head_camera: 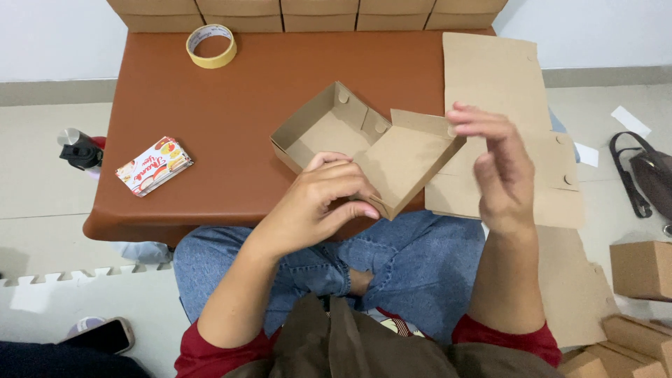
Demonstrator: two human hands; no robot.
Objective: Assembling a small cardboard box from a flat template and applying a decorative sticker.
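The left hand [318, 203], just below the middle of the frame, has its fingers curled and its thumb pressed against them, pinching the near corner of a half-folded brown cardboard box [364, 143]. The right hand [497, 164], right of centre, is more open: its fingers are loosely spread and bent, the fingertips touching the far right edge of the box's lid flap at the round tab. Whether they grip that edge or only press on it cannot be told.

The box sits at the middle of the frame, its open tray resting on the reddish-brown padded low table [210, 119] and its lid half hanging over the near edge, above the person's blue-jeaned lap.

To fold well here, judging from the grip, the left pinch should keep the corner crease sharp while the right fingertips guide the tab edge squarely, so the walls stand straight and do not buckle.

Outward from the hands: a stack of flat brown cardboard box blanks [497, 77] lies under the right hand, at the upper right. A yellow roll of tape [211, 46] lies at the upper left of the table, a small colourful snack packet [154, 165] at its left. Finished small brown boxes [640, 269] stand on the floor at the lower right.
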